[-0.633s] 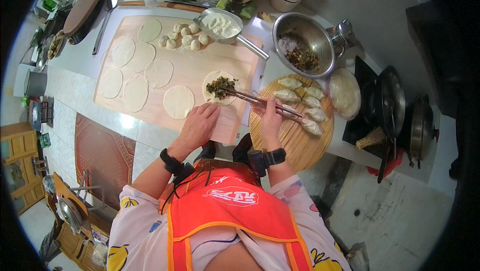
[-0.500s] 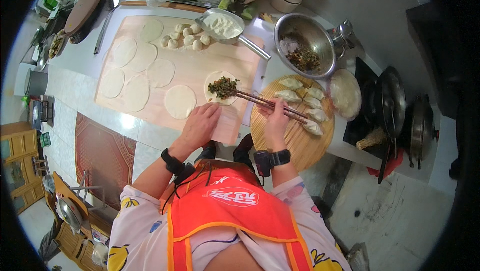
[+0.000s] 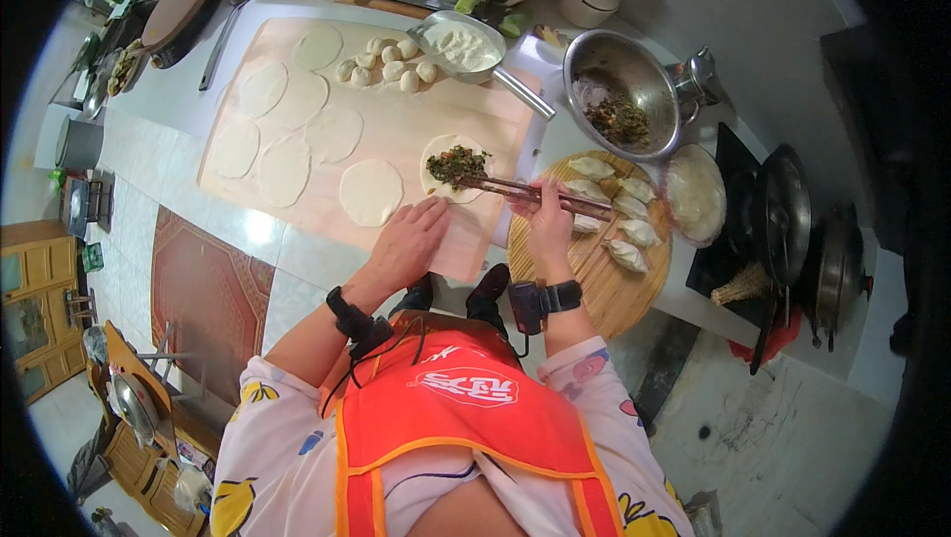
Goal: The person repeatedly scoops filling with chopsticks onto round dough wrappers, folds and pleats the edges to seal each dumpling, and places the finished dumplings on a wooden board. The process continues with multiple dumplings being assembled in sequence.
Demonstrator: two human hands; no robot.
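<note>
My left hand (image 3: 408, 238) lies flat on the pale dough mat (image 3: 396, 156), fingers stretched out, fingertips at the near edge of a round dough wrapper (image 3: 454, 142). A mound of dark green chopped filling (image 3: 458, 164) sits on that wrapper. My right hand (image 3: 548, 225) is closed around brown chopsticks (image 3: 505, 187), whose tips touch the filling's near right side. Under my right hand is a round wooden board (image 3: 584, 279) with several folded dumplings (image 3: 628, 256). Another wrapper (image 3: 371, 192) lies bare just left of the filled one.
A steel bowl (image 3: 654, 96) with more filling stands at the back right. A metal scoop of flour (image 3: 461, 45) rests beside several dough balls (image 3: 392, 70). More flat wrappers (image 3: 284, 175) cover the mat's left side. Dark pans (image 3: 783, 205) stand far right.
The whole view has shifted a little, moving the worktop right and down. The chopstick tips now lie farther into the filling, and the sticks are held flatter. My left hand still rests on the mat.
</note>
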